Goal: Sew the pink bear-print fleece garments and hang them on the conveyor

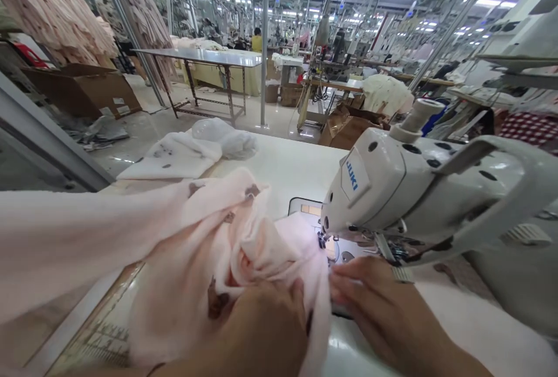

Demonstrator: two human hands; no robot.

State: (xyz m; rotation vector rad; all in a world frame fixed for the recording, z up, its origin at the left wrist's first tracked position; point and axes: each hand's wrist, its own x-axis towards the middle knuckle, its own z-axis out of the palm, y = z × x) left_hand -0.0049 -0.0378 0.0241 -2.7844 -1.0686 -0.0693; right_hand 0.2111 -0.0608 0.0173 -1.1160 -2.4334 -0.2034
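Note:
A bunched pale pink garment point(209, 237) with small brown prints lies across the white sewing table point(288, 168). My left hand point(265, 325) rests on the fabric near its right edge, fingers closed down on the cloth. My right hand point(375, 301) lies flat with fingers stretched toward the needle area, pressing the fabric edge just in front of the presser foot point(325, 243). The white Juki sewing machine point(405, 185) arches over my right hand.
A folded stack of white printed pieces point(174, 156) and a clear plastic bag point(226, 136) lie at the table's far side. Beyond are a metal table point(204, 57), cardboard boxes point(87, 89), hanging garments point(56, 11) and other workstations. A ruler strip point(100, 336) runs along the table's near left.

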